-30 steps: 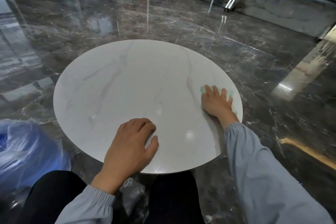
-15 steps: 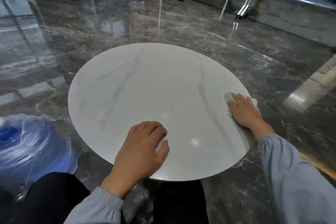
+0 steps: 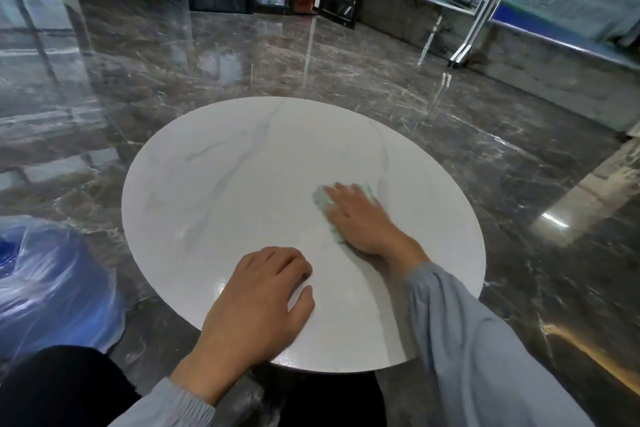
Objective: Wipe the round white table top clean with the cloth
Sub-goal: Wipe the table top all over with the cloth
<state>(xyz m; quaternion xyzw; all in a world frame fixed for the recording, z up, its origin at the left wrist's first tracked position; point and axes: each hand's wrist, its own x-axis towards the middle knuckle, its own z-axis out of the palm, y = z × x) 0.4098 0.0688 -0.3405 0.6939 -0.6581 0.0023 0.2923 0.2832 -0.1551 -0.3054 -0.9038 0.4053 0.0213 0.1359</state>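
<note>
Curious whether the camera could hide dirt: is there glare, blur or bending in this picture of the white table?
Head view: bright glare spots on the table top beside the left hand; the dark floor mirrors lights; the blue plastic at lower left looks smeared; the right hand and cloth are slightly soft; the wide lens bends the edges.
</note>
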